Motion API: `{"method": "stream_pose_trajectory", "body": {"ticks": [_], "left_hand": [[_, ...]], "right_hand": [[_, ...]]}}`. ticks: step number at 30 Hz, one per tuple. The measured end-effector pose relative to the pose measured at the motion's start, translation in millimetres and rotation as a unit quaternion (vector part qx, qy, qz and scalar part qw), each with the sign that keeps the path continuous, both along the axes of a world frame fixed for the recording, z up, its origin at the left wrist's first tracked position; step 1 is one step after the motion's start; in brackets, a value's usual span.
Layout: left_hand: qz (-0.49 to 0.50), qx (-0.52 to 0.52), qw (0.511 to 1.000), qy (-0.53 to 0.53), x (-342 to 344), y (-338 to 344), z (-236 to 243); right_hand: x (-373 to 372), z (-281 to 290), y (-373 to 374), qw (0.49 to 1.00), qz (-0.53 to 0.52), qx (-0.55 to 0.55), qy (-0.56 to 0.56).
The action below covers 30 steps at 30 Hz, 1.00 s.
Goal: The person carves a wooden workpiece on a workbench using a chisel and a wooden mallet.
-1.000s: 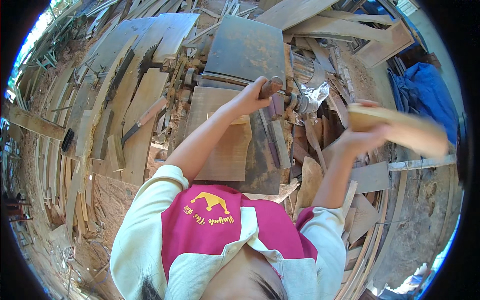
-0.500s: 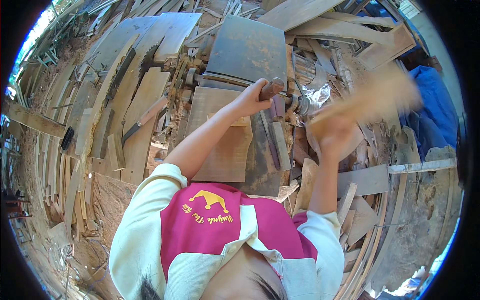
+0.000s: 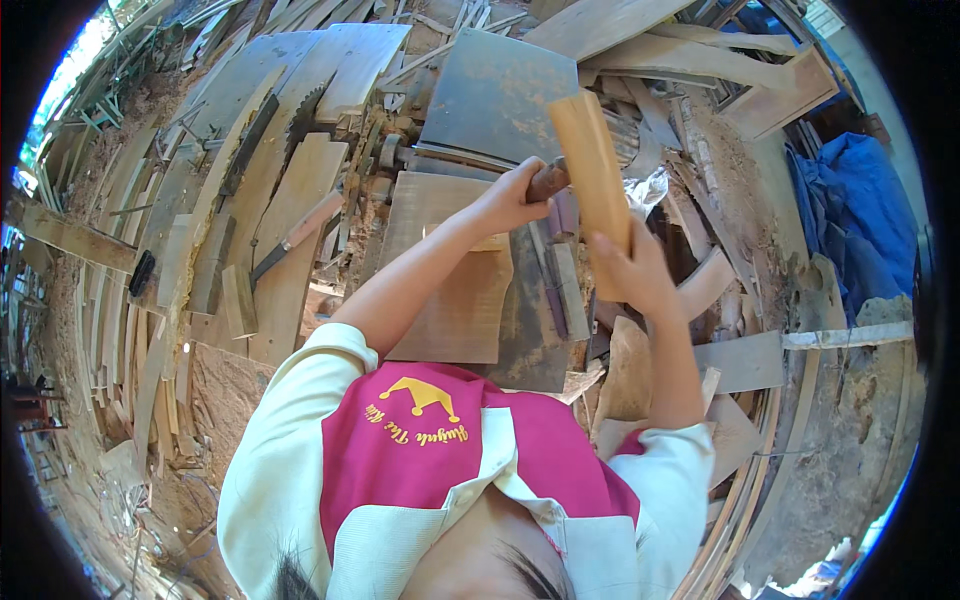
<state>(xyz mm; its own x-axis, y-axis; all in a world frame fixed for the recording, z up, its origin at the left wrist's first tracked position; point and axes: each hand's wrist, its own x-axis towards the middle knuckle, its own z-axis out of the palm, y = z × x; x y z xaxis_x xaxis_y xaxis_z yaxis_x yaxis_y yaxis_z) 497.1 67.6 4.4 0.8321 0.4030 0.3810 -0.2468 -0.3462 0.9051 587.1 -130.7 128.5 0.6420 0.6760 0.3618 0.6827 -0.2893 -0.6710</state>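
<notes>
My left hand (image 3: 508, 200) is closed round a short, rounded brown wooden handle (image 3: 547, 181); what lies below it is hidden. My right hand (image 3: 640, 272) grips the near end of a thick yellowish piece of wood (image 3: 592, 155). Its far part crosses in front of the handle's right end; whether the two touch I cannot tell. Under my left forearm lies a flat brown board (image 3: 445, 310) on a dark metal tabletop (image 3: 528, 350). A purple-brown bar (image 3: 564, 212) and a narrow grey strip of wood (image 3: 568, 292) lie just below the hands.
A wooden-handled knife (image 3: 300, 232) rests on planks to the left, near a toothed saw blade (image 3: 302, 118). A dark metal plate (image 3: 495, 95) is beyond my hands. Blue tarp (image 3: 855, 215) hangs at the right. Offcuts and sawdust surround the bench.
The yellowish wood, blurred and swung out to the right earlier, has come left and upright beside the brown handle. My right hand moved with it; my left hand keeps its grip.
</notes>
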Motion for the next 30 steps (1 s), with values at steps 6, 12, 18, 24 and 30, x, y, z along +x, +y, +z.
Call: {"method": "stream_pose_trajectory", "body": {"ticks": [6,12,18,24,30], "left_hand": [[0.008,0.001,1.0,-0.008,-4.3,6.1,-7.2],[-0.015,-0.015,1.0,0.001,-0.6,0.7,-5.7],[-0.008,-0.015,1.0,-0.007,-10.6,3.4,-13.5],[-0.02,-0.021,0.999,0.014,0.0,-1.4,-6.6],[0.011,-0.056,0.996,-0.061,-5.6,6.5,-25.1]], "right_hand": [[11.4,60.9,-18.3,0.964,0.029,0.141,0.224],[2.7,-12.1,-9.7,0.967,-0.103,0.17,-0.16],[13.6,43.5,-44.1,0.984,0.021,0.096,0.149],[4.4,-19.1,-20.8,0.972,-0.063,0.188,-0.127],[-14.6,39.3,-24.4,0.988,-0.039,-0.032,0.147]]}}
